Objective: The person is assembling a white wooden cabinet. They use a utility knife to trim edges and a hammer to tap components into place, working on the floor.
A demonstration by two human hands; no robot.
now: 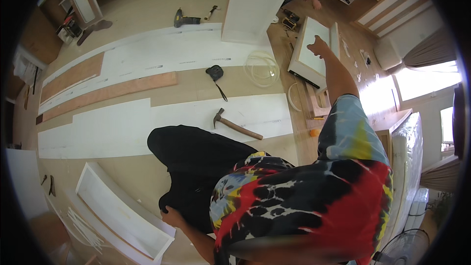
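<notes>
My right hand (pixel 319 47) reaches out over a white drawer-like box (pixel 312 59) at the right, its index finger stretched out and nothing in its grasp. My left hand (pixel 172 217) is low beside my black trousers (pixel 189 159), near the end of a long white drawer (pixel 122 211). Its thumb and a finger show apart; the rest is partly hidden, and I cannot tell whether it touches the drawer. In front of me a hammer (pixel 239 124) with a wooden handle lies on a white panel (pixel 265 113). Beyond it is a black tape measure (pixel 214 72) with a strap.
White panels and wooden strips (pixel 113 93) cover the floor ahead. A power drill (pixel 185 18), coiled pale edging strip (pixel 261 70) and tall white panel (pixel 255 7) stand or lie farther off. Another person's hand (pixel 317 4) shows far right. A fan (pixel 405 248) stands lower right.
</notes>
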